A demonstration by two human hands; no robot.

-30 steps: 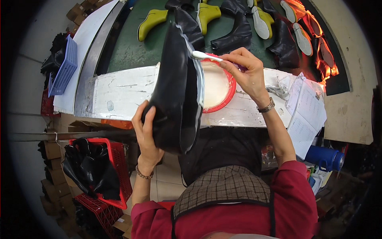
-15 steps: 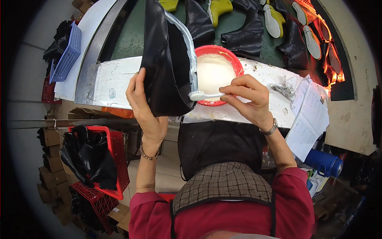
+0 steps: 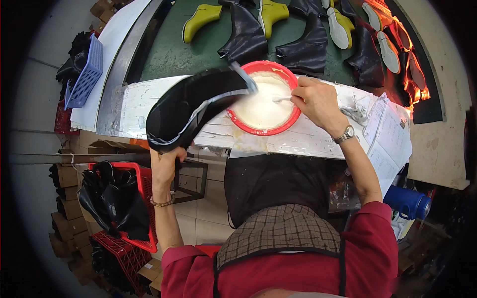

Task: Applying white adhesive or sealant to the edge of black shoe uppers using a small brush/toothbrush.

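Note:
My left hand grips a black boot upper from below, at its lower left end. The upper lies tilted over the white board, its far end blurred by motion beside the bowl. A pale whitish strip runs along its open edges. My right hand pinches a small white brush, most of its handle hidden by the fingers. The brush's tip is over or in the creamy white paste, which fills the red bowl. Paste is smeared on the bowl's rim.
Beyond the board, black boots and yellow-green shoe forms lie on a green surface, lit orange at far right. Written sheets hang at the right, above a blue jug. Red crates of black uppers stand at lower left.
The boot upper has swung from upright to lying tilted, and my left hand has moved down and left. The brush has left the upper's edge for the paste as my right hand moved up.

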